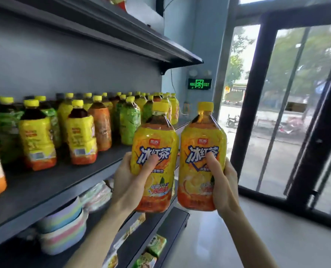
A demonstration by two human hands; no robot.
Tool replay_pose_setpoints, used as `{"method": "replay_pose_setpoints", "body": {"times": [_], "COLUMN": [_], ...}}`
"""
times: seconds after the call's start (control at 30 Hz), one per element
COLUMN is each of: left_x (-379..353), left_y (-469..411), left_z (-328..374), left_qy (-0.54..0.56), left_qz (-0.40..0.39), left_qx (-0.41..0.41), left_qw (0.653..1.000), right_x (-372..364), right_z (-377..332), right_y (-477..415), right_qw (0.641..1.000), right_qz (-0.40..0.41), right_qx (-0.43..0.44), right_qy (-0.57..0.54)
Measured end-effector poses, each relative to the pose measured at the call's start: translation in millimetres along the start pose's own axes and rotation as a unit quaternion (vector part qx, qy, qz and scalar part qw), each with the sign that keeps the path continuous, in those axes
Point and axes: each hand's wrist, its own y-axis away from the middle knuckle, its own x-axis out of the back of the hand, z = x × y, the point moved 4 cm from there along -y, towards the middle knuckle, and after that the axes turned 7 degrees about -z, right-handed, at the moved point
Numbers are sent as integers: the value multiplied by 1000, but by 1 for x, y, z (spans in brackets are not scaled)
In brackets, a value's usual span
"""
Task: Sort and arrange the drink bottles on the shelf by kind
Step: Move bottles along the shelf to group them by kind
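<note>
Two yellow tea bottles were held in the air, just off the front edge of the shelf (50, 186), near its right end. The left bottle (155, 140) was gripped by the left hand (126, 182) and the right bottle (202, 136) by the right hand (226, 184). Each thumb was pressed on the label. Both bottles were kept upright, caps up, side by side and nearly touching. The shelf lay to the left, so the left hand was nearer to it. Mixed shelf bottles (38, 138), yellow, green and orange, were crowded toward the back. A bare strip was left along the front edge, and room was seen under the upper board (122, 35). The window frame (257, 113) was seen on the right.
</note>
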Motion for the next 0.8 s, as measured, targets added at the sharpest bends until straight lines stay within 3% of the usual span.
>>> {"method": "replay_pose_setpoints", "body": {"times": [0.3,0.57,0.8], "left_x": [-137,-225,-256], "left_y": [-150,-289,-388], "left_z": [-98,-168,-217], "left_qy": [20,-4,-26], "left_qz": [-32,20,74], "left_qx": [13,32,21], "left_qw": [999,999,997], "right_x": [99,165,174], "right_z": [75,128,185], "right_y": [-162,-337,-466], "right_qw": [999,1000,998], "right_qz": [39,-15,-68], "right_qx": [3,4,-4], "right_qy": [6,17,9]}}
